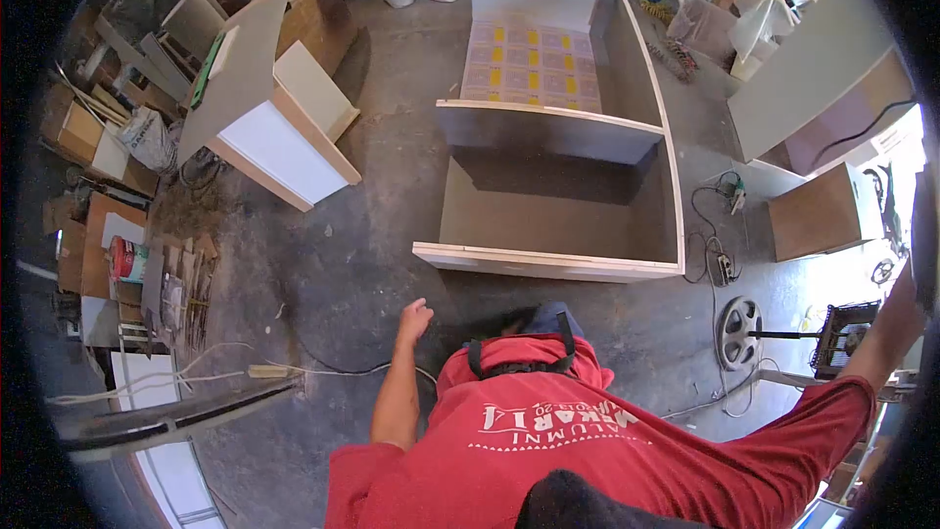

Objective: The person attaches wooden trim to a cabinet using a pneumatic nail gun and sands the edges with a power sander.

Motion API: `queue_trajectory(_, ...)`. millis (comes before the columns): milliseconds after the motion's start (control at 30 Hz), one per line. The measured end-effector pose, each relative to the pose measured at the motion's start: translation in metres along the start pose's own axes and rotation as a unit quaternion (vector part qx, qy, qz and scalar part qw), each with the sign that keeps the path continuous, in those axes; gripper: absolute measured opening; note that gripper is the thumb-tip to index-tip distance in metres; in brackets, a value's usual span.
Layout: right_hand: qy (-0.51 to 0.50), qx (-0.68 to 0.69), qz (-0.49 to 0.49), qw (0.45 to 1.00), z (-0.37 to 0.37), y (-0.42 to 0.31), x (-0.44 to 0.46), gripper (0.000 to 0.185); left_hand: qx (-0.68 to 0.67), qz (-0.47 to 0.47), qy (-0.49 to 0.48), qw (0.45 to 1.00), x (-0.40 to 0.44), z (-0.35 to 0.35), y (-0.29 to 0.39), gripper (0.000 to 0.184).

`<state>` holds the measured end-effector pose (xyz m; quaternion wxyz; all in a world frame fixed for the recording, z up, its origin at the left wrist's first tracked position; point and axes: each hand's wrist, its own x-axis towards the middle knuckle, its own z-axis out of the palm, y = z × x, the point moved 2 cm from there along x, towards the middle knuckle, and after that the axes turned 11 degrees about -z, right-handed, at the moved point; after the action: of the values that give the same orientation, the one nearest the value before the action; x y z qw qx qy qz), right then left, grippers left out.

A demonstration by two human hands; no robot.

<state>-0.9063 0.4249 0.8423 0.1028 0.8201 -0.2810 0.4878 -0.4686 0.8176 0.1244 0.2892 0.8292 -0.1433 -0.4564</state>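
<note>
My left hand (416,319) hangs at the end of my bare forearm, left of my red shirt (548,431). Its fingers are curled in, and no object shows in them. The floor lies below it, and the nearest large thing is the front edge of an open wooden cabinet frame (548,263). My right arm reaches out to the far right, where the forearm runs behind a dark shape at the edge of view. The right hand itself is hidden, so what it touches cannot be seen.
The cabinet lies on its back with a divider and patterned panel (534,64). A white-sided cabinet (279,142) stands left. Right are another cabinet (813,88), a wooden box (818,214), cables (725,264), a wheel-shaped base (739,333) and a black crate (844,333). Scraps crowd the left.
</note>
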Motion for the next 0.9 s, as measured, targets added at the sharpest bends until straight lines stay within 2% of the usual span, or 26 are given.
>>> queue_trajectory(67, 0.011, -0.012, -0.013, 1.0, 0.036, -0.016, 0.011, 0.067, -0.02, -0.017, -0.002, 1.0, 0.039, -0.029, 0.0, 0.059)
queue_trajectory(100, 0.023, -0.02, -0.023, 0.999, 0.052, -0.018, 0.017, 0.067, -0.017, 0.0, 0.031, 0.999, 0.064, -0.04, -0.005, 0.059)
queue_trajectory(133, 0.035, -0.029, -0.036, 0.998, 0.066, -0.023, 0.023, 0.067, -0.015, 0.017, 0.064, 0.998, 0.07, -0.05, 0.008, 0.059)
queue_trajectory(167, 0.051, -0.039, -0.05, 0.997, 0.082, -0.024, 0.034, 0.068, -0.033, -0.025, 0.048, 0.998, 0.072, -0.061, 0.015, 0.06)
queue_trajectory(267, 0.107, -0.075, -0.092, 0.987, 0.123, -0.02, 0.061, 0.069, -0.054, -0.016, 0.061, 0.997, 0.073, -0.094, 0.022, 0.062)
queue_trajectory(333, 0.134, -0.09, -0.065, 0.985, 0.148, 0.003, 0.071, 0.07, 0.003, -0.026, 0.096, 0.995, 0.08, -0.119, 0.033, 0.064)
queue_trajectory(367, 0.122, -0.065, -0.012, 0.99, 0.163, 0.033, 0.069, 0.07, 0.051, -0.039, 0.121, 0.991, 0.082, -0.128, 0.037, 0.065)
queue_trajectory(400, 0.055, 0.08, 0.123, 0.988, 0.18, 0.089, 0.057, 0.064, 0.06, -0.043, 0.118, 0.99, 0.089, -0.134, 0.043, 0.065)
queue_trajectory(433, -0.014, 0.221, 0.255, 0.941, 0.2, 0.141, 0.038, 0.058, 0.051, -0.051, 0.146, 0.987, 0.096, -0.142, 0.047, 0.066)
queue_trajectory(500, -0.034, 0.343, 0.365, 0.865, 0.258, 0.125, 0.003, 0.046, 0.051, -0.057, 0.173, 0.982, 0.112, -0.157, 0.075, 0.067)
queue_trajectory(533, 0.008, 0.33, 0.355, 0.875, 0.3, 0.068, -0.008, 0.043, 0.064, -0.068, 0.156, 0.983, 0.114, -0.165, 0.102, 0.068)
queue_trajectory(600, 0.048, 0.354, 0.42, 0.834, 0.374, 0.056, -0.044, 0.043, 0.09, -0.084, 0.132, 0.983, 0.134, -0.174, 0.149, 0.068)
queue_trajectory(667, 0.02, 0.342, 0.451, 0.824, 0.441, 0.034, -0.07, 0.04, 0.165, 0.024, 0.099, 0.981, 0.169, -0.174, 0.185, 0.068)
queue_trajectory(700, 0.005, 0.357, 0.471, 0.807, 0.476, 0.046, -0.094, 0.038, 0.184, 0.048, 0.09, 0.978, 0.192, -0.157, 0.204, 0.069)
queue_trajectory(800, -0.054, 0.304, 0.567, 0.764, 0.567, 0.044, -0.162, 0.042, 0.184, 0.063, -0.021, 0.981, 0.312, -0.128, 0.22, 0.07)
queue_trajectory(867, -0.081, 0.247, 0.596, 0.76, 0.61, 0.045, -0.213, 0.041, 0.193, 0.079, -0.075, 0.975, 0.374, -0.097, 0.247, 0.072)
queue_trajectory(900, -0.091, 0.225, 0.613, 0.752, 0.622, 0.037, -0.242, 0.041, 0.219, 0.035, -0.109, 0.969, 0.385, -0.087, 0.257, 0.076)
